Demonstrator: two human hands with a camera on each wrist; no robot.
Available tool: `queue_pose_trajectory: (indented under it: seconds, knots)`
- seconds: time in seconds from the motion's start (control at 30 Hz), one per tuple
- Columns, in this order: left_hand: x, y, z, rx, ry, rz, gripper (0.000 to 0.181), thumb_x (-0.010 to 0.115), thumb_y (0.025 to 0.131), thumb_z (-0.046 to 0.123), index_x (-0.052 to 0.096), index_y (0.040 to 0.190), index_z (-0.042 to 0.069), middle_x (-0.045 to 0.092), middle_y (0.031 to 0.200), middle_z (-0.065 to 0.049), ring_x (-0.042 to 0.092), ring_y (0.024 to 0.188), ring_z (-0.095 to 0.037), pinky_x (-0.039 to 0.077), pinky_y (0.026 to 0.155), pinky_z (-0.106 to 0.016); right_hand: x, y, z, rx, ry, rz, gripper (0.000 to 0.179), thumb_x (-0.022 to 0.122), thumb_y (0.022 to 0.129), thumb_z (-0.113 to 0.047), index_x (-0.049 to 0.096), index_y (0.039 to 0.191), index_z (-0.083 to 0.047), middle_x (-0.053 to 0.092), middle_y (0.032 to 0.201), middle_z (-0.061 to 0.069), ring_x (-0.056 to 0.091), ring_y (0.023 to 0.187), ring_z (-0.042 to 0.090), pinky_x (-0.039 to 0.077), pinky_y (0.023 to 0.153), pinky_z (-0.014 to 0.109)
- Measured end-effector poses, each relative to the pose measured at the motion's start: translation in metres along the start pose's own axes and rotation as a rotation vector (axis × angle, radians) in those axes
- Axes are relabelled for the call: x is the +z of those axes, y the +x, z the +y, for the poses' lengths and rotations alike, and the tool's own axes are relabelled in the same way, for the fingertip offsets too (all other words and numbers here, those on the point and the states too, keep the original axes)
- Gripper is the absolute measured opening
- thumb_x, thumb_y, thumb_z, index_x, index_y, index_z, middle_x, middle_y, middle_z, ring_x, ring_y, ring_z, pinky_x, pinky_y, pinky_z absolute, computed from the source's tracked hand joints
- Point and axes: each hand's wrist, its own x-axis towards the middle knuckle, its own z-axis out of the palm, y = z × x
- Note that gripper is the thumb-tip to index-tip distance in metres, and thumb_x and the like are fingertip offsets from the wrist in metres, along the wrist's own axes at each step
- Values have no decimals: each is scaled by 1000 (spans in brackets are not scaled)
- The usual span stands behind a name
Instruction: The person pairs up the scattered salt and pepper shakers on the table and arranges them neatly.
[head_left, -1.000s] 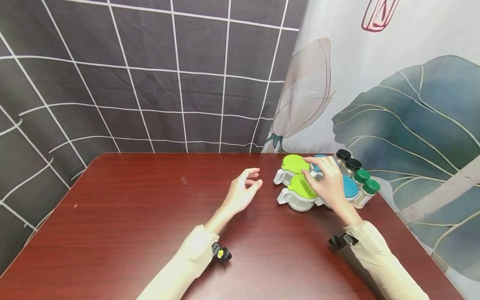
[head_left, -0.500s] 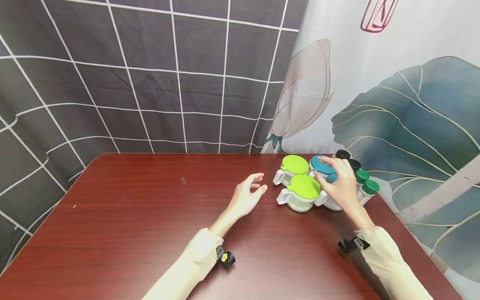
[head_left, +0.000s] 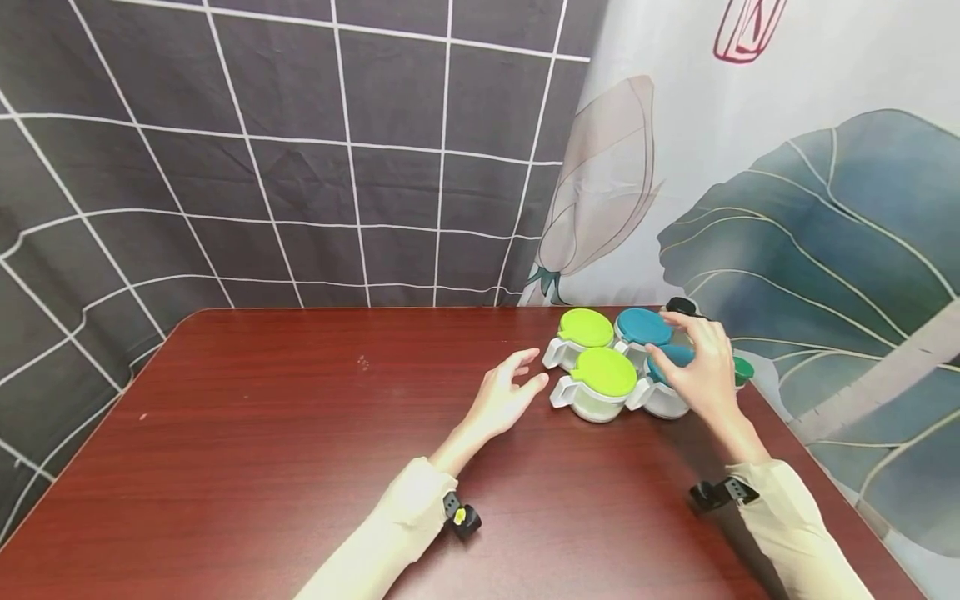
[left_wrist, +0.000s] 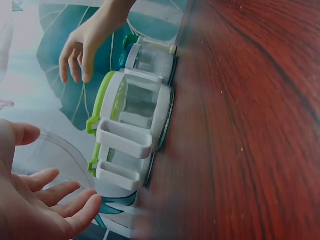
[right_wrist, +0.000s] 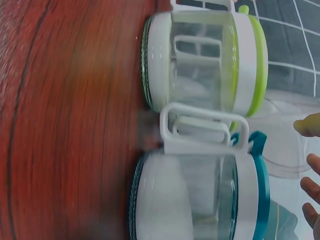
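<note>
My left hand [head_left: 504,402] hovers over the table left of the jars, its fingers loosely bent with nothing in them. Two glass seasoning jars with lime-green lids, one in front [head_left: 605,372] and one behind [head_left: 586,327], have white handles pointing left. Beside them stand two matching jars with blue lids, front [head_left: 670,364] and back [head_left: 643,326]. Above the blue lids hangs my right hand [head_left: 705,371], thumb and fingers spread; the left wrist view shows a gap beneath it. White contents [right_wrist: 165,200] fill part of the blue-lidded jar in the right wrist view.
Small shaker bottles stand at the right, mostly behind my right hand; a black cap [head_left: 681,306] and a green cap [head_left: 742,371] show. The red-brown table [head_left: 300,433] meets a dark grid curtain [head_left: 300,167] and a pale leaf-print curtain [head_left: 810,217] at its edges.
My right hand has moved right, from over the green-lidded jars to over the blue-lidded ones, covering more of the shakers. My left hand has shifted slightly right. The jars have stayed put.
</note>
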Motion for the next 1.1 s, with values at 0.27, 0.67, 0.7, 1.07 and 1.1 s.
queue_pose_trajectory:
  seconds: [0.27, 0.67, 0.7, 1.07, 1.1]
  knots:
    - [7, 3, 1, -7, 4, -16, 46, 61, 92, 18, 52, 134, 3, 56, 136, -16, 56, 122, -35, 48, 98, -50, -14, -5, 12, 88, -34, -26, 55, 81, 68, -3, 62, 120, -1, 61, 106, 23, 46, 97, 38, 30, 81, 49]
    - [16, 8, 4, 2, 21, -43, 50, 64, 90, 20, 50, 135, 0, 55, 135, -20, 56, 122, -36, 48, 98, -47, -26, -12, 28, 147, -36, -31, 62, 81, 66, -1, 58, 123, 0, 59, 112, 26, 46, 99, 40, 29, 81, 48]
    - [16, 8, 4, -1, 17, -46, 50, 64, 90, 20, 50, 135, 1, 55, 135, -20, 56, 122, -36, 48, 98, -47, -27, -12, 29, 153, -38, -32, 62, 81, 66, -2, 58, 124, 0, 59, 112, 27, 45, 99, 40, 29, 81, 49]
    - [25, 11, 0, 5, 25, -73, 52, 66, 88, 19, 50, 134, 0, 56, 135, -18, 56, 122, -32, 45, 103, -45, -37, -20, 39, 227, -107, -85, 62, 80, 71, -8, 55, 128, -1, 57, 114, 28, 43, 104, 43, 30, 84, 54]
    - [26, 11, -1, 8, 26, -75, 53, 66, 87, 19, 50, 134, 0, 56, 135, -19, 56, 122, -32, 45, 103, -45, -38, -21, 40, 238, -109, -89, 62, 80, 72, -9, 54, 128, -1, 57, 115, 28, 43, 105, 43, 30, 84, 55]
